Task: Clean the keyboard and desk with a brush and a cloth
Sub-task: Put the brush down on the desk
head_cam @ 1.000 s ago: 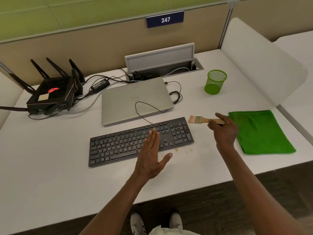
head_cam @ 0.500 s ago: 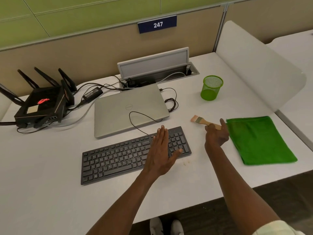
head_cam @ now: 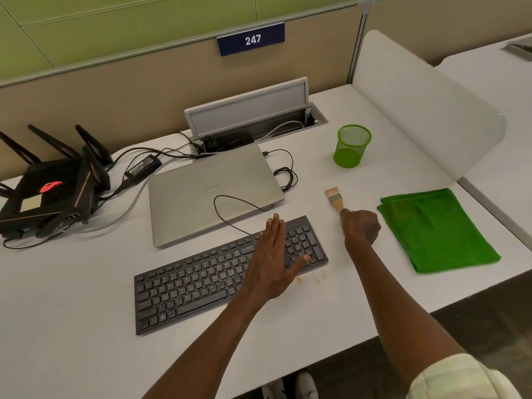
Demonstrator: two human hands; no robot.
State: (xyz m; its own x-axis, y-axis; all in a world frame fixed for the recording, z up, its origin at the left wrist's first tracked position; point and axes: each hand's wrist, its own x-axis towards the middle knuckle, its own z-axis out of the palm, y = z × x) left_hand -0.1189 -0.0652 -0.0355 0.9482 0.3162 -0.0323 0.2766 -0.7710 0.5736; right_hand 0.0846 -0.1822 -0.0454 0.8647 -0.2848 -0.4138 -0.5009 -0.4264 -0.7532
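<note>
Left hand: your left hand [head_cam: 275, 254] lies flat with straight fingers over the right part of the keyboard [head_cam: 230, 273], thumb by the number pad; whether it presses the keys I cannot tell. Lay it down firmly, so the keyboard does not slide when you sweep.
Right hand: your right hand [head_cam: 359, 226] is curled round the handle of the brush [head_cam: 334, 198], bristles pointing away from you, just right of the keyboard's far corner.
Step in hand: I judge the brushing is about to begin. Bring the bristles left onto the keys and sweep along the rows toward one edge with light strokes.
Crumbs: brownish specks [head_cam: 312, 279] lie on the surface [head_cam: 72, 326] just below your left thumb; leave them for the cloth.
Cloth: the cloth [head_cam: 437, 228] lies folded right of your right hand, untouched.
Beyond your hands: a shut laptop [head_cam: 213, 191], with the keyboard's thin cable [head_cam: 239, 201] looped across it, so keep the brush clear of it. Further off are a mesh cup [head_cam: 351, 146], a router [head_cam: 51, 191] far left and an open cable hatch [head_cam: 253, 116].
Room: a partition with a 247 plate [head_cam: 251, 39] backs the surface.
</note>
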